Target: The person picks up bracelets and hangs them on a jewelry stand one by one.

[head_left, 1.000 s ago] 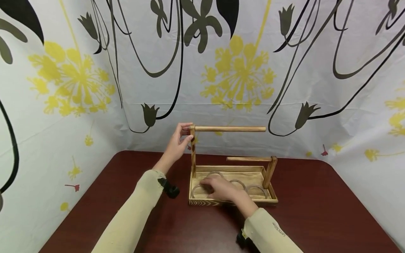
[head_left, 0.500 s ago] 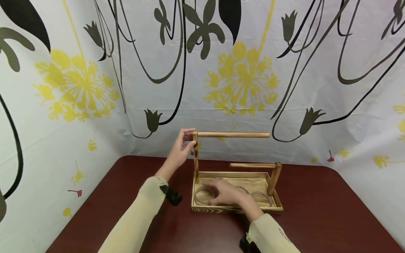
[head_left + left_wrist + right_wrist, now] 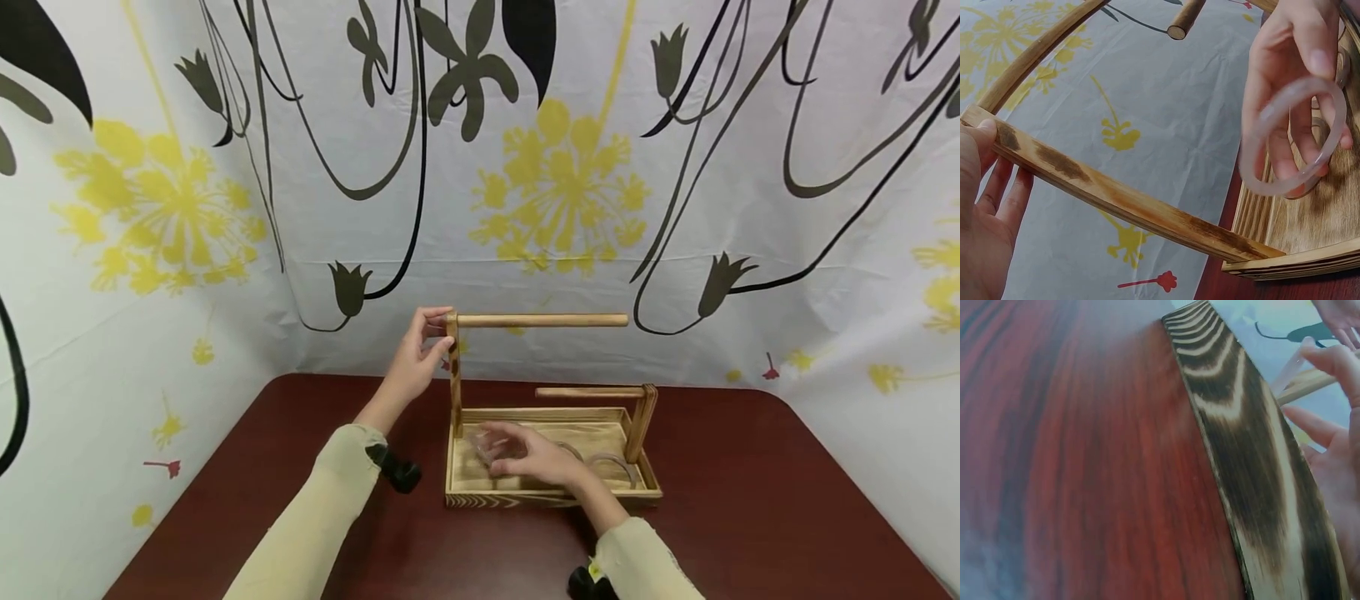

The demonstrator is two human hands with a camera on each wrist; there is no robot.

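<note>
Your right hand (image 3: 536, 454) is holding the pale ring (image 3: 1250, 162) tilted over the tray (image 3: 517, 500), lower than the upper bar (image 3: 543, 320), whose free end is pointing right; your left hand (image 3: 416, 354) is pinching the tall post (image 3: 456, 379).

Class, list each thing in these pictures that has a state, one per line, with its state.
Left grip: holding the tall post near its top
Right grip: holding a pale ring
Pale ring: held, tilted
Tall post: upright
Upper bar: level, bare
Lower bar: level, bare
Short post: standing
Other rings: in the tray, partly hidden
Tray: resting on the table
Patterned cloth: hanging, creased
</note>
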